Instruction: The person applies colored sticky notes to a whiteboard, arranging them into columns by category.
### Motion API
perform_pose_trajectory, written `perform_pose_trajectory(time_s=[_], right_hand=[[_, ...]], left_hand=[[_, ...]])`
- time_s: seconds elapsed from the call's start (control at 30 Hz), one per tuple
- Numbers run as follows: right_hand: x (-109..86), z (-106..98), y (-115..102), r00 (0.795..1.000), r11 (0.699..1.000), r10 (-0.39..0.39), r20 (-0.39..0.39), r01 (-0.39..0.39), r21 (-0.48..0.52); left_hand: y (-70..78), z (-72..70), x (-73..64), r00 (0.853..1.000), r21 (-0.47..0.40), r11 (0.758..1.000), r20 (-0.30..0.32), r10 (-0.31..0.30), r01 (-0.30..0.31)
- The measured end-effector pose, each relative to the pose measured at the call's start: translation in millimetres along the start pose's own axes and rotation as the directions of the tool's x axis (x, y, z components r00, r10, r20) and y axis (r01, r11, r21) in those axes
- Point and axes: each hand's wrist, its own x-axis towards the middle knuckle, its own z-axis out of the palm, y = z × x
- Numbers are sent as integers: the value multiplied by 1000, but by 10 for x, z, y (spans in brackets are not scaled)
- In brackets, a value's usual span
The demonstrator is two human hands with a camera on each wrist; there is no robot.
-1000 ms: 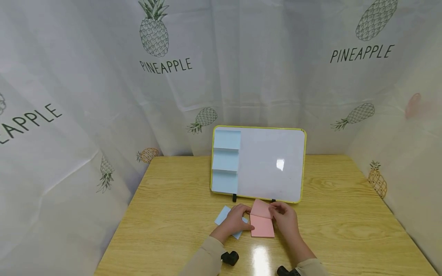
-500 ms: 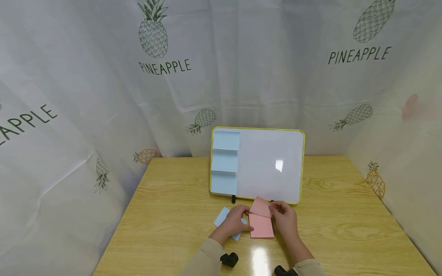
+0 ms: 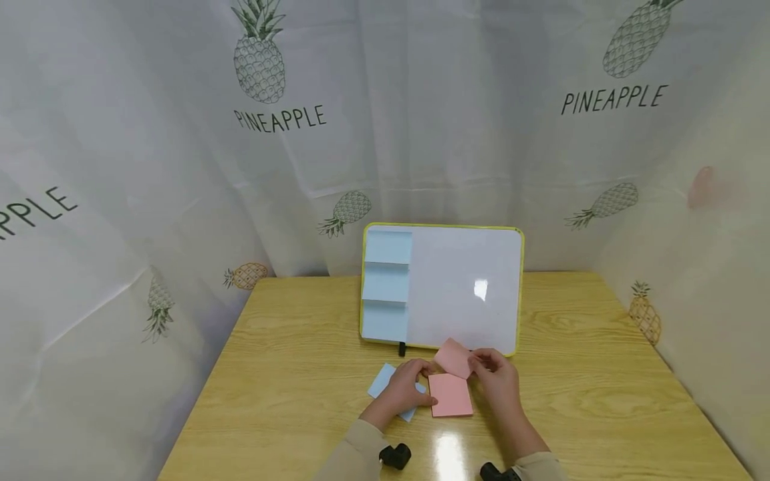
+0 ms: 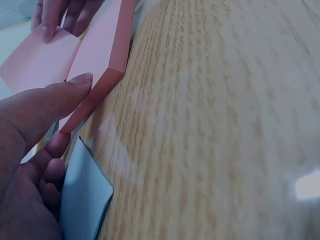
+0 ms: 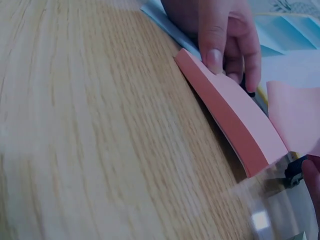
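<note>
My left hand (image 3: 404,387) holds a pink sticky note pad (image 3: 451,397) by its left side, the thumb over the edge in the left wrist view. A single pink sticky note (image 3: 451,358) stands at an angle beyond the pad, and my right hand (image 3: 498,382) pinches its right edge. In the right wrist view the note (image 5: 297,117) meets the pad (image 5: 235,110) only near one corner; whether they still stick together I cannot tell. Partly under my left hand lies a light blue pad (image 3: 381,381), also visible in the left wrist view.
Behind the hands a yellow-framed whiteboard (image 3: 466,284) leans on a black stand (image 3: 402,349). Three light blue sticky notes (image 3: 386,282) run down its left side. The wooden table (image 3: 289,374) is bordered by a pineapple-print curtain (image 3: 445,120).
My right hand has drawn the pink note upward and turned it, so its lower edge has parted from the pad's far edge. The left hand keeps its grip on the pad.
</note>
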Motion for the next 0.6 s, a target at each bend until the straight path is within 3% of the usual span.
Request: perform_pose_trajectory(time_s=[0.33,0.6], right_hand=[[18,-126,-17,1000,995,-15,1,15,-97],[30,-200,-107,999,993,40,9,-39,-110]], left_hand=[[18,-14,-29,1000,20,1000,4,21,-21],[38,-16,-17,999,71,997,5,34,-35]])
